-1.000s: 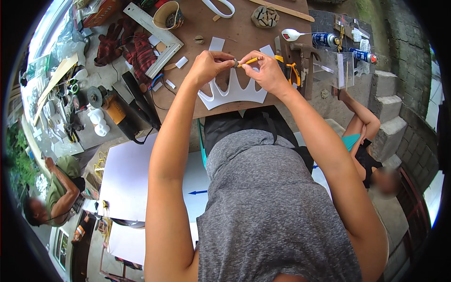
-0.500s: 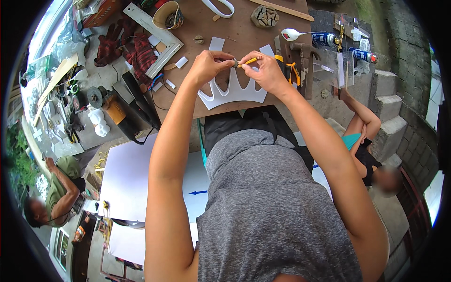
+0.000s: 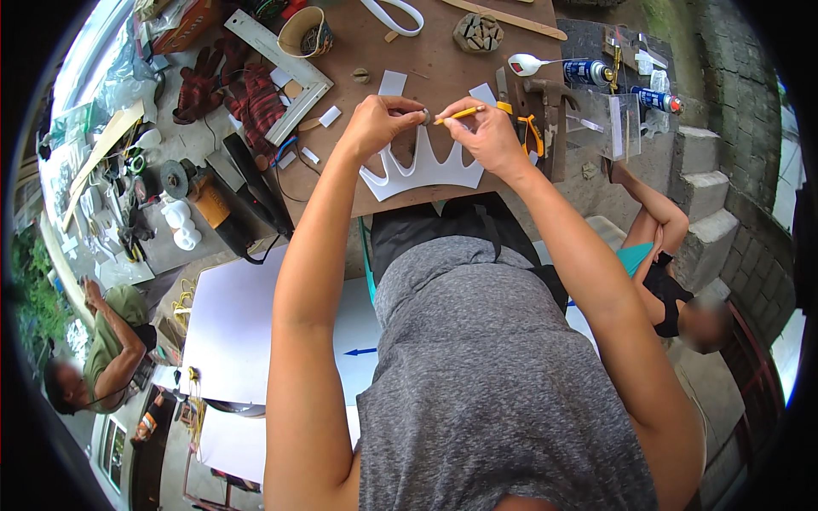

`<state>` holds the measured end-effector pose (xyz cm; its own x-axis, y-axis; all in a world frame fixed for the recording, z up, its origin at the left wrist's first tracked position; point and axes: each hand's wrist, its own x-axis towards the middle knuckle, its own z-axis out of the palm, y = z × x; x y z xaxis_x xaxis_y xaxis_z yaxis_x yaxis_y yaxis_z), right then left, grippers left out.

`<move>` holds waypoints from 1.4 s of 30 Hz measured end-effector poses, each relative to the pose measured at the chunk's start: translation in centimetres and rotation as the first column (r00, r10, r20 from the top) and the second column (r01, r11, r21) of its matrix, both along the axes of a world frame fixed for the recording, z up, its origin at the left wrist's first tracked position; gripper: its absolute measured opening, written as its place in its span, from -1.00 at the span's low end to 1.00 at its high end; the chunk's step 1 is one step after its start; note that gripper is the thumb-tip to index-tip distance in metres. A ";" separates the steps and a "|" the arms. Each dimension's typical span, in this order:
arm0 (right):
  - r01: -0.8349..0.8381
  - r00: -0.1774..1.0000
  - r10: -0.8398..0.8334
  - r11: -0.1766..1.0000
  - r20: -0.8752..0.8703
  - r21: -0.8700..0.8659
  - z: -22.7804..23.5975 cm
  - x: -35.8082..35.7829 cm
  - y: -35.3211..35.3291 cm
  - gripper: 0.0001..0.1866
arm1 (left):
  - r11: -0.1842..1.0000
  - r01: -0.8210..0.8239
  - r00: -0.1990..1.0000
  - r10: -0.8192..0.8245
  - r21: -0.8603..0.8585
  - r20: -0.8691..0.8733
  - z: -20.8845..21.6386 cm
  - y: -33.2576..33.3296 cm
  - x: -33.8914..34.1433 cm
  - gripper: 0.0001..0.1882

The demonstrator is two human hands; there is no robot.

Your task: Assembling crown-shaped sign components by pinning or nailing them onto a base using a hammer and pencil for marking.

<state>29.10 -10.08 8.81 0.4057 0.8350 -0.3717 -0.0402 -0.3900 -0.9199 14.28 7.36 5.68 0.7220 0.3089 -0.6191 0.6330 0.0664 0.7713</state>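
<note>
My left hand (image 3: 385,124) pinches a small round grey piece (image 3: 426,117) between thumb and fingertips; its exact kind is too small to tell. A yellow pencil (image 3: 460,114) is held in my right hand (image 3: 487,138), its point turned left toward the grey piece with a small gap between. Below both hands, at the table's near edge, lies a white crown-shaped cutout (image 3: 430,177) with pointed tips, partly covered by my hands. White strips (image 3: 393,83) show just beyond my hands.
On the brown table (image 3: 375,51) are a metal square (image 3: 294,94), a cup (image 3: 305,34), a hammer (image 3: 554,106), orange-handled pliers (image 3: 533,134) and a glue bottle (image 3: 527,65). An angle grinder (image 3: 204,200) lies left. Two people sit nearby, one on each side.
My right hand has shifted slightly to the right, drawing the pencil point away from the grey piece. My left hand keeps its pinch in nearly the same place.
</note>
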 end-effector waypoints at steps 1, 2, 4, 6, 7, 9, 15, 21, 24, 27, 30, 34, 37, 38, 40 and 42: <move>0.000 1.000 0.000 1.000 0.001 0.002 -0.1 0.1 -0.3 -0.89 | 1.000 -0.006 1.000 0.006 -0.011 0.014 -0.2 0.0 -0.1 -0.65; 0.046 0.999 -0.046 0.999 0.011 0.008 -0.3 0.3 -0.7 -0.89 | 1.000 -0.011 1.000 0.012 -0.022 0.028 -0.4 0.1 -0.2 -0.64; 0.121 0.992 -0.121 0.993 0.039 0.017 0.1 0.7 -1.4 -0.89 | 1.000 -0.002 0.999 0.002 -0.003 0.033 -0.2 0.1 -0.2 -0.64; 0.140 0.988 -0.141 0.990 0.054 0.021 0.3 0.9 -2.5 -0.89 | 1.000 0.010 0.999 -0.010 0.013 0.037 0.2 0.0 -0.2 -0.64; 0.157 0.985 -0.158 0.987 0.065 0.022 0.1 1.1 -3.2 -0.89 | 1.000 0.011 0.999 -0.011 -0.004 0.043 0.4 0.0 -0.2 -0.64; 0.164 0.983 -0.166 0.986 0.081 0.026 -0.8 1.5 -4.5 -0.88 | 1.000 0.013 0.999 -0.012 -0.018 0.049 0.3 0.2 -0.2 -0.64; 0.036 0.932 0.078 0.952 0.353 -0.305 -0.1 2.1 -5.6 -0.71 | 0.991 -0.108 0.977 0.120 -0.078 0.177 -0.5 0.2 -1.6 -0.67; -0.007 0.880 0.192 0.920 0.436 -0.391 -0.1 2.5 -3.6 -0.65 | 0.933 0.010 0.977 -0.086 0.360 0.197 0.6 -0.8 -1.3 -0.50; -0.052 0.839 0.296 0.879 0.457 -0.473 0.5 2.5 -1.8 -0.65 | 0.899 0.075 0.965 -0.175 0.431 0.197 1.3 -1.2 -0.6 -0.49; -0.088 0.772 0.397 0.840 0.497 -0.535 0.5 2.5 0.0 -0.65 | 0.859 0.143 0.947 -0.263 0.491 0.183 1.0 -1.2 -0.5 -0.52; -0.086 0.739 0.432 0.821 0.517 -0.564 0.0 2.7 1.2 -0.65 | 0.861 0.164 0.944 -0.279 0.482 0.177 0.6 -1.4 -0.3 -0.55; -0.107 0.711 0.476 0.801 0.518 -0.589 -0.8 2.6 1.9 -0.66 | 0.860 0.180 0.940 -0.293 0.477 0.175 0.2 -1.1 -0.2 -0.58; -0.117 0.701 0.495 0.790 0.514 -0.602 -1.1 2.6 2.0 -0.66 | 0.862 0.187 0.935 -0.304 0.471 0.186 0.3 -0.9 -0.2 -0.60; -0.119 0.695 0.500 0.788 0.516 -0.604 -1.2 2.5 2.0 -0.66 | 0.843 0.197 0.924 -0.330 0.501 0.192 0.3 -0.9 -0.1 -0.60; -0.120 0.695 0.502 0.787 0.515 -0.605 -1.2 2.5 2.2 -0.67 | 0.822 0.201 0.915 -0.351 0.532 0.197 0.2 -0.7 0.0 -0.60; -0.120 0.695 0.503 0.786 0.514 -0.607 -1.3 2.6 2.3 -0.67 | 0.759 0.242 0.879 -0.435 0.604 0.194 0.0 -0.6 0.3 -0.60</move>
<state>31.67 -7.78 7.48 0.4451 0.7263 -0.5239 0.6711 -0.6578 -0.3419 14.60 6.78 5.67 0.9636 0.2204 -0.1516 0.2562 -0.5983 0.7592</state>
